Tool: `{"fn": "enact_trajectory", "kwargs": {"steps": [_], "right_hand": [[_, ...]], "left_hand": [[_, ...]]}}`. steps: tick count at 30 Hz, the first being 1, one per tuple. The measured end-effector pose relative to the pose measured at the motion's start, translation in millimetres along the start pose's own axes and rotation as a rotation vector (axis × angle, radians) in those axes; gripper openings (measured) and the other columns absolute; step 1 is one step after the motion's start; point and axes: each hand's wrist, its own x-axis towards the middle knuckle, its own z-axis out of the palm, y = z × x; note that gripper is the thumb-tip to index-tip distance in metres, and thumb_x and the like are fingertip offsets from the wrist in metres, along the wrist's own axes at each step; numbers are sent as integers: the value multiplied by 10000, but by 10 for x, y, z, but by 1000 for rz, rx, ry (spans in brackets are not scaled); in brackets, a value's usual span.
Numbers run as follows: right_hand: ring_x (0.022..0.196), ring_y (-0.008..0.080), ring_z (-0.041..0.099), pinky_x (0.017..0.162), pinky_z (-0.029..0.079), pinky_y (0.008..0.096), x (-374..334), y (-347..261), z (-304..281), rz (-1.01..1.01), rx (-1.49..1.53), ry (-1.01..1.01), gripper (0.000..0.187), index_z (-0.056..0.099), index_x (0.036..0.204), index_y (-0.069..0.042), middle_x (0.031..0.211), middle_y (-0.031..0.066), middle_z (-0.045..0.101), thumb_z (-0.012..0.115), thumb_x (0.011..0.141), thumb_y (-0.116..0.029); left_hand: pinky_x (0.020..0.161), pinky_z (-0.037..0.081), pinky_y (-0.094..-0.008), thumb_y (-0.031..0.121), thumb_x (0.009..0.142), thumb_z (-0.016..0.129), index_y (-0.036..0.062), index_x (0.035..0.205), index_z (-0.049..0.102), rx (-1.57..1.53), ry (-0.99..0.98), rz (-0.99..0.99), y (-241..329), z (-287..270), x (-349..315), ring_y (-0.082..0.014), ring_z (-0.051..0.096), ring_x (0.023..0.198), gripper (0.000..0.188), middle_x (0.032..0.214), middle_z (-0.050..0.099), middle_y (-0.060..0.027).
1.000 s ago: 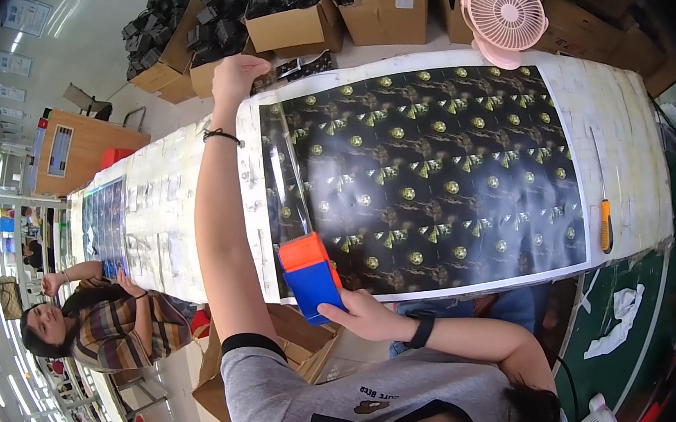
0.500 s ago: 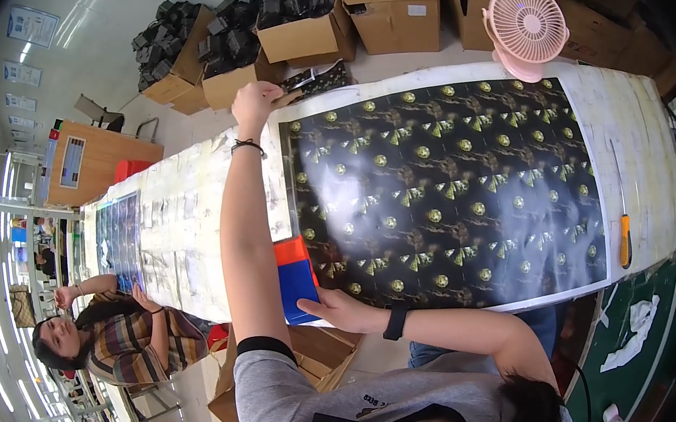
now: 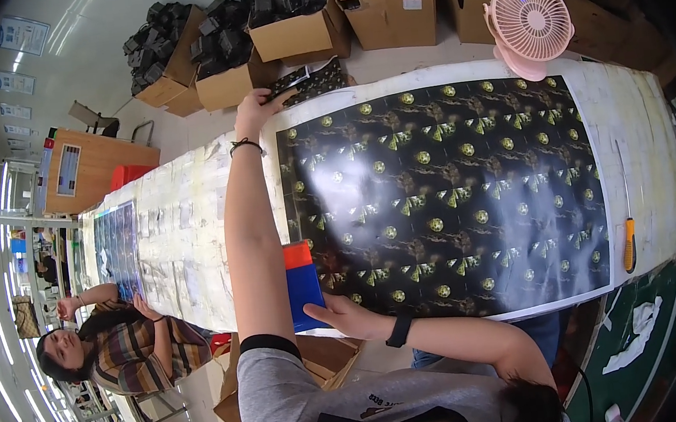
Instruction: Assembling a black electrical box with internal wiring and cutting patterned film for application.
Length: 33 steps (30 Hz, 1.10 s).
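Observation:
A glossy dark patterned film sheet (image 3: pixel 444 200) lies on the white-covered table. My left hand (image 3: pixel 253 113) is at the table's far edge by the sheet's far left corner, thumb stretched away from the bent fingers. Just beyond it, a strip of similar dark film (image 3: pixel 316 83) hangs at the table's edge; I see no firm hold on it. At the near left corner my right hand (image 3: pixel 347 317), below a black wristband, grips a flat blue squeegee (image 3: pixel 306 295) with an orange-red band. My left forearm partly hides the squeegee's left side.
A pink fan (image 3: pixel 530 19) stands at the far right. An orange-handled screwdriver (image 3: pixel 629 245) lies right of the sheet. Cardboard boxes (image 3: pixel 394 20), some holding black parts, line the floor beyond. Leftward, another person (image 3: pixel 130 348) sits by a second patterned sheet (image 3: pixel 116 238).
My left hand has shifted slightly nearer, its thumb now showing apart from the fingers. The squeegee in my right hand has barely moved. The whole view has shifted a little.

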Motion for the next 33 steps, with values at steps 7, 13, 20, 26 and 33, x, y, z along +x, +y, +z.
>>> {"fn": "enact_trajectory", "kwargs": {"steps": [7,13,20,26,33], "right_hand": [[1016,123,564,917,442,295,17,67,-9,-4,39,-4,519,490,1307,23,1127,99,652,467,1026,-412],[1088,104,532,959,429,288,17,-8,-19,41,59,-31,519,479,1330,25,1202,77,618,475,1027,-397],[1126,105,525,999,417,283,26,-52,19,47,179,-89,466,461,1363,16,1277,62,579,472,1038,-318],[1041,90,559,942,446,271,28,-278,168,21,151,59,473,547,1267,42,1173,50,629,478,1030,-361],[996,87,589,902,466,272,39,-312,314,69,136,158,430,591,1209,43,1131,50,653,496,1023,-333]], "left_hand": [[831,519,-362,304,891,663,110,990,751,76,-195,78,49,42,65,-268,685,940,236,952,734,-110],[1026,393,-414,641,953,334,25,1183,654,291,-214,-87,-15,50,-20,-421,538,1196,731,1228,605,-272],[1007,418,-426,533,988,326,23,1204,637,246,-151,-20,-59,-360,-293,-398,517,1218,635,1258,587,-248],[914,480,-391,166,933,565,25,1098,675,157,174,388,5,-801,-1552,-366,620,1030,243,1088,668,-199],[899,481,-297,159,985,524,29,1168,659,-659,120,-34,-45,-648,-2938,-146,617,1039,262,1115,678,-69]]}}
